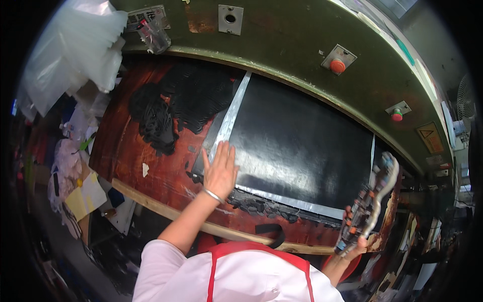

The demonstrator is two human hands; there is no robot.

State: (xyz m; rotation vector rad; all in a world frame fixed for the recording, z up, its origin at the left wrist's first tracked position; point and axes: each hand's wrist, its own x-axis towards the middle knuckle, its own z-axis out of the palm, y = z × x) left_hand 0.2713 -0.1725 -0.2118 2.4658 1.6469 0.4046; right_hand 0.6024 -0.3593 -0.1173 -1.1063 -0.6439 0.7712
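Observation:
My left hand [220, 173] lies flat with its fingers stretched out, on the lower left corner of a black sheet [297, 146], beside the silver strip [232, 115] along its left edge. In my right hand [354, 241], at the sheet's right end, is a cutting die [366, 206] with a wavy metal edge and orange bits. It is held tilted up, and my fingers wrap its lower end. Several small black offcuts [261, 205] line the sheet's front edge. Left of the sheet lie heaps of black cut pieces [193, 95].
A green machine beam [282, 45] with a red button [337, 66] and a green-collared button [397, 115] runs across behind the worn red-brown board [126, 146]. Clear plastic bags [75, 45] hang at the far left. A wooden rail [151, 201] edges the board's front.

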